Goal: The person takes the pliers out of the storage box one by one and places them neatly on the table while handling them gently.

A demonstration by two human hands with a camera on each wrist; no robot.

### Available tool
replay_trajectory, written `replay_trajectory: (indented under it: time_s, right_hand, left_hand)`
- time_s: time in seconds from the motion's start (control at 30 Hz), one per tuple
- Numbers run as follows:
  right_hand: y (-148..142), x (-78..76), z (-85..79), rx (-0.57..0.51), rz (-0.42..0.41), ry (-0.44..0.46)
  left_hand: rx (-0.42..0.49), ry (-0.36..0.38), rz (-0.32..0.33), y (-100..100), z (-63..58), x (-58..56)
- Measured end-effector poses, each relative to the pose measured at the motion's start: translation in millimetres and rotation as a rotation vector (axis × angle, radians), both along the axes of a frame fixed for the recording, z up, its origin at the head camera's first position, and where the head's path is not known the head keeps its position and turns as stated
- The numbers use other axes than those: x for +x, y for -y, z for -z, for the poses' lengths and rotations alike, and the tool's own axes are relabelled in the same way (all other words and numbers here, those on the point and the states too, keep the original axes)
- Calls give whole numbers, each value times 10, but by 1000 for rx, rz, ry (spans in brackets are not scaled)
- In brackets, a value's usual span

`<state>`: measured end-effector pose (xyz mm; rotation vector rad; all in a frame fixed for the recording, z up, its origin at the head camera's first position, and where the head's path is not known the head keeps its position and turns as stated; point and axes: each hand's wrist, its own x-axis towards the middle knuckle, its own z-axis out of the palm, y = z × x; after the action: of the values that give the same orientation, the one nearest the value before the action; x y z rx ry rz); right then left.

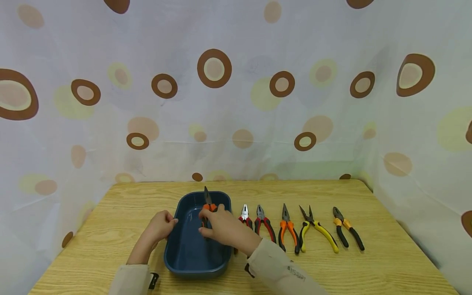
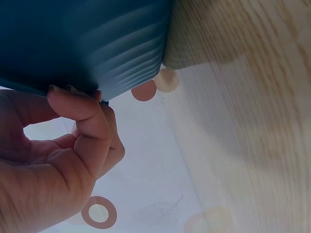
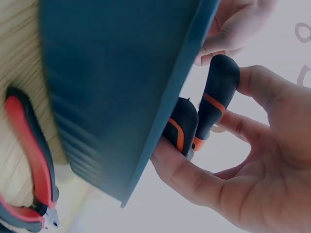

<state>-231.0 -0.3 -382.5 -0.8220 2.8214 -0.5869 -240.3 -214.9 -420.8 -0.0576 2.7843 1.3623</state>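
Note:
A dark blue rectangular tray (image 1: 193, 259) stands on the wooden table, left of centre in the head view. At its left side, my left hand (image 1: 161, 226) pinches the rim between thumb and curled fingers; the left wrist view shows the fingertips on the tray's edge. My right hand (image 1: 228, 228) holds a pair of long-nose pliers (image 1: 208, 197) by its orange-and-black handles (image 3: 218, 90), over the inside of the tray. The jaws point toward the back wall. In the right wrist view, thumb and fingers lie on either side of the handles, just above the rim.
Right of the tray, several pliers lie in a row: two red-and-black combination pliers (image 1: 265, 223), orange long-nose pliers (image 1: 287, 225), yellow long-nose pliers (image 1: 318, 228) and orange-and-black pliers (image 1: 346, 227). A patterned cloth (image 1: 243, 114) hangs behind the wooden table (image 1: 398, 262).

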Motion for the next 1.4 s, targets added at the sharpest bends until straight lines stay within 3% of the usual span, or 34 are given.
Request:
replay_trajectory:
  time_s: [0.77, 1.13, 1.4]
  right_hand:
    - [-486, 123, -155, -127, 52, -22]
    - [-779, 114, -137, -107, 75, -171]
    - [-1025, 125, -101, -127, 140, -125]
  left_hand:
    - [0, 13, 0, -15, -1, -8]
    - [-3, 20, -9, 2, -5, 3]
    - [-2, 35, 1, -6, -29, 6]
